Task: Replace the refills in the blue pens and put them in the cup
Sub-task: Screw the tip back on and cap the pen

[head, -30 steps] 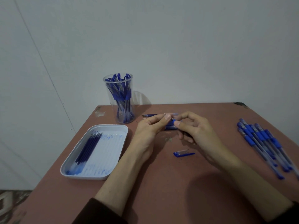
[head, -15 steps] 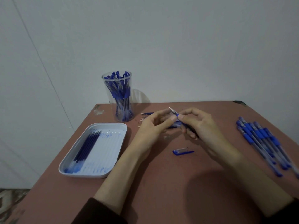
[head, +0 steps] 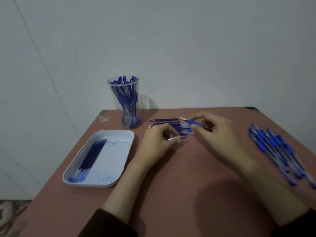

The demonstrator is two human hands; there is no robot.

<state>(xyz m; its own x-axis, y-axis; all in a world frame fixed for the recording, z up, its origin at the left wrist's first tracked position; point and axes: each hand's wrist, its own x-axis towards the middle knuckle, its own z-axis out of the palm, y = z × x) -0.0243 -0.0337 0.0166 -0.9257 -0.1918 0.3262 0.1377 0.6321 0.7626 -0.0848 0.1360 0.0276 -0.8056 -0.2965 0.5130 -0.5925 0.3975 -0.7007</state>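
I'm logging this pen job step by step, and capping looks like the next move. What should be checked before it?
1. Blue pen with metal tip gripped by the right hand: ok.
2. Small blue-and-clear pen cap pinched by the left hand: ok.
3. Pen tip bare and pointing toward the left hand: ok.
4. New refill fitted inside the pen: cannot tell.
5. Clear plastic cup upright on the brown table: ok.
6. Room left in the cup among its pens: cannot tell.
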